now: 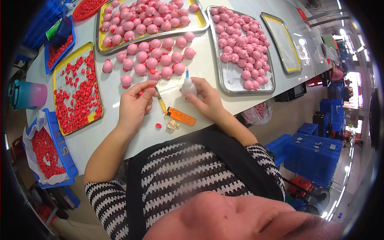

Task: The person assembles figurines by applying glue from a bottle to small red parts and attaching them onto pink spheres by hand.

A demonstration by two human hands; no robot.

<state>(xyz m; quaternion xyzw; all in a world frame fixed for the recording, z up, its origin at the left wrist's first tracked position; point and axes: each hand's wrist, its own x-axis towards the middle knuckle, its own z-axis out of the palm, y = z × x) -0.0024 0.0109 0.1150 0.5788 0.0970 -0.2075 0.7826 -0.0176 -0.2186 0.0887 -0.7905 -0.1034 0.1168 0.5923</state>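
Observation:
My left hand [136,105] pinches a small red piece [151,87] between thumb and fingertips, above the white table. To its right, my right hand [207,99] is closed round a small white squeeze bottle [188,89], held upright with a thin blue-based needle tip pointing away from me. Several loose pink balls [151,63] with small nubs lie just beyond both hands. Between my forearms are a flat orange object [181,116] with dark writing, a slim yellow tool [161,105], a loose red piece [158,125] and a crumpled pale scrap [173,125].
Two metal trays of pink balls stand at the back [100,48] and right [224,85]. A yellow-lined tray [98,86] of red pieces, a blue crate [66,150] and a teal-purple bottle [32,95] are left. Another tray [290,52] sits far right.

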